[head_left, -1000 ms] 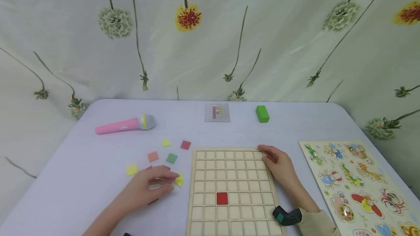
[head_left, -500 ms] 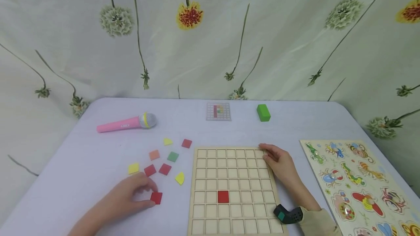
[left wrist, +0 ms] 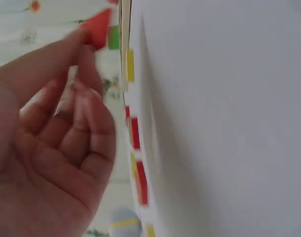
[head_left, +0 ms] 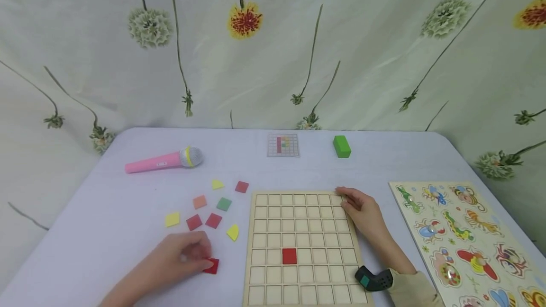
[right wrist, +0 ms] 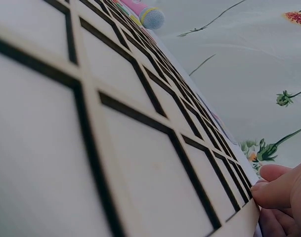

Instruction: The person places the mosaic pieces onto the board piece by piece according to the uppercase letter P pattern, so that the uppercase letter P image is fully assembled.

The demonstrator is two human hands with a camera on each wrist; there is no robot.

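Note:
Between thumb and fingertip my left hand [head_left: 179,255] pinches a red square tile [head_left: 212,266], left of the wooden grid board [head_left: 304,239]. The left wrist view shows that tile [left wrist: 98,30] raised at the fingertips, the other fingers loosely curled. One red tile [head_left: 289,256] sits in a cell of the board. My right hand [head_left: 362,212] holds the board's far right corner; in the right wrist view the thumb [right wrist: 274,191] lies on the frame, fingers at its outer side. Beyond the left hand lie more red tiles [head_left: 213,221], a green tile [head_left: 223,203], an orange tile [head_left: 199,202] and yellow pieces [head_left: 172,219].
At the back are a pink microphone [head_left: 159,161], a small card with a coloured grid pattern [head_left: 283,145] and a green block [head_left: 341,146]. An insect puzzle board [head_left: 460,236] lies to the right. A floral cloth [head_left: 273,51] hangs behind the table.
My left hand drew back from the loose pieces toward the near side, took hold of a red tile, and has shifted slightly right with it. The right hand stays at the board's corner.

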